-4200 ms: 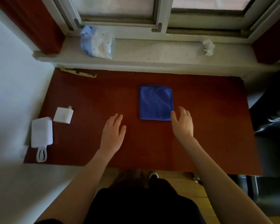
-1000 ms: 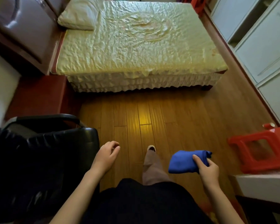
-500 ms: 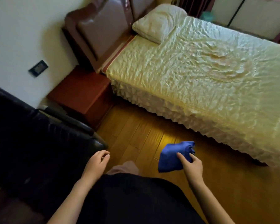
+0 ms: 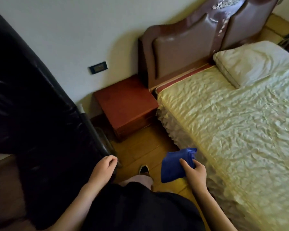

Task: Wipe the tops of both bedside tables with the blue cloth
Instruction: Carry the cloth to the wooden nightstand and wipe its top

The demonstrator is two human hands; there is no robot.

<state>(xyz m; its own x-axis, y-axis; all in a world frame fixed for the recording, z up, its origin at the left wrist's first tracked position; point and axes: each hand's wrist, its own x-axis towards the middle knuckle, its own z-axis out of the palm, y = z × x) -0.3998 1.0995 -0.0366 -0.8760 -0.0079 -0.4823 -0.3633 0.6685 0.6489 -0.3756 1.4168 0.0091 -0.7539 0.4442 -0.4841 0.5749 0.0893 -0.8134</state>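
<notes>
The blue cloth (image 4: 173,165) is bunched in my right hand (image 4: 193,172), held above the wooden floor beside the bed. A red-brown bedside table (image 4: 125,104) stands ahead against the white wall, between the black chair and the bed's headboard; its top is bare. My left hand (image 4: 103,170) hangs loosely curled with nothing in it, near the chair's edge. Only one bedside table is in view.
A black padded chair (image 4: 32,114) fills the left side. The bed (image 4: 232,124) with a pale quilted cover and a pillow (image 4: 254,62) takes up the right. A narrow strip of wooden floor (image 4: 140,147) leads between them to the table. My foot (image 4: 143,169) is on it.
The cloth was picked off the desk by my right hand. I turned from the desk toward the bed; since half a second ago the bedside table has come closer and nearer the centre.
</notes>
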